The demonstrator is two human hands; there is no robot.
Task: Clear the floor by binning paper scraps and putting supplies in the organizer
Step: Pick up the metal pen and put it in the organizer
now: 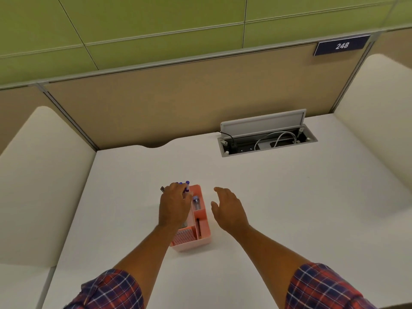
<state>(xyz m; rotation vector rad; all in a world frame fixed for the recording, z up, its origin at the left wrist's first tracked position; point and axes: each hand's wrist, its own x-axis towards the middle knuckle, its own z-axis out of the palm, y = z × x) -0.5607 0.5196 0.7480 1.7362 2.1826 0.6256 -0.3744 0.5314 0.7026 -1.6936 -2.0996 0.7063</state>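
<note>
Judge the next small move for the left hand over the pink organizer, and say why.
Probably lower the pens into the pink organizer and let go. The left hand is closed around a bunch of blue-capped pens right above the organizer's far left section, their tips up. The right hand hovers open beside the organizer, empty and not touching it.
</note>
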